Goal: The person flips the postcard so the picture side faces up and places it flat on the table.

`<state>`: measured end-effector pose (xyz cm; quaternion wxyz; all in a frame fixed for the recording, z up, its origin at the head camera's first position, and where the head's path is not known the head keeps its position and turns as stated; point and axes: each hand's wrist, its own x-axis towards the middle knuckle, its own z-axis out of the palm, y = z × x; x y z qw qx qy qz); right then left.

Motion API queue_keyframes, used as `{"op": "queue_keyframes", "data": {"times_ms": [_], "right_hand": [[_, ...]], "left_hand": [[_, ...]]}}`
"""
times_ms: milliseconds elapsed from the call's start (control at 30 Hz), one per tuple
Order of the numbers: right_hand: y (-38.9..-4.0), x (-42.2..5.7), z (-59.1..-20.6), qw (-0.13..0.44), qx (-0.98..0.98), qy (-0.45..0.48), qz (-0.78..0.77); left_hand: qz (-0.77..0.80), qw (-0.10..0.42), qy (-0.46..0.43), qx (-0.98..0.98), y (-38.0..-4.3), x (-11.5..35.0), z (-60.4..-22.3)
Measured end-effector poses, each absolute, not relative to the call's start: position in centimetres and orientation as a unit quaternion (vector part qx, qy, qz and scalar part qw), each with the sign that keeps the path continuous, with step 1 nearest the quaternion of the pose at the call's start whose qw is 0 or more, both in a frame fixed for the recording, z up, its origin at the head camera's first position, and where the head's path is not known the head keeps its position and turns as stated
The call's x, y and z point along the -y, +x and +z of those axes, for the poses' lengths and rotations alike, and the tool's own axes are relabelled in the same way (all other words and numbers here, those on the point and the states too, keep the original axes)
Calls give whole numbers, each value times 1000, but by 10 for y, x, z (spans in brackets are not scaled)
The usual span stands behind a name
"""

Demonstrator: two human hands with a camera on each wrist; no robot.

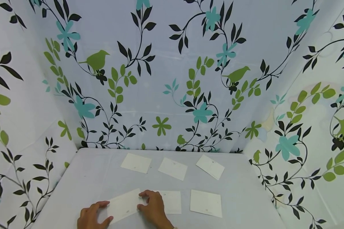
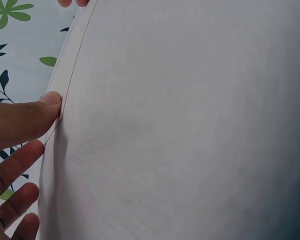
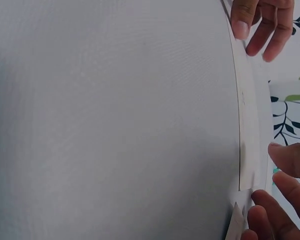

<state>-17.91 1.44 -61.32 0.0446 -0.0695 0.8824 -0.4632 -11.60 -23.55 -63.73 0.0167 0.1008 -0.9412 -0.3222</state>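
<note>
A cream paper card (image 1: 124,206) with a small mark near its lower edge lies tilted at the front left of the white table, between both hands. My left hand (image 1: 93,216) is at its left edge, thumb and index finger spread. In the left wrist view the thumb (image 2: 51,100) touches the card's edge (image 2: 72,60) near a corner. My right hand (image 1: 154,208) is at the other end, fingertips close to the card's right edge and thumb apart from the index finger. Behind that hand, a second card (image 1: 172,203) is partly hidden.
To the right in the front row lies another card (image 1: 205,203). Farther back are three more: a left card (image 1: 136,163), a middle card (image 1: 173,168) and a right card (image 1: 210,166). Patterned cloth (image 1: 166,95) with leaves and birds rises behind and beside the table (image 1: 240,190).
</note>
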Motion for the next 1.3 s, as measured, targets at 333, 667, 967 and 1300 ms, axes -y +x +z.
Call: {"op": "queue_keyframes", "data": {"times_ms": [333,667,967,1300], "right_hand": [[-179,-9,-615,35,-877,-47,-477],[-184,-10,-613,54,-851,-25,-521],[-192,-12,-610,61,-812,-3,-580],[-196,-16,-608,113,-786,21,-608]], "left_hand": [[-316,8,102,943,-117,235,-636],[-309,3,100,946,-117,234,-634],[-306,3,101,947,-117,233,-633],[-303,7,93,948,-116,235,-633]]}}
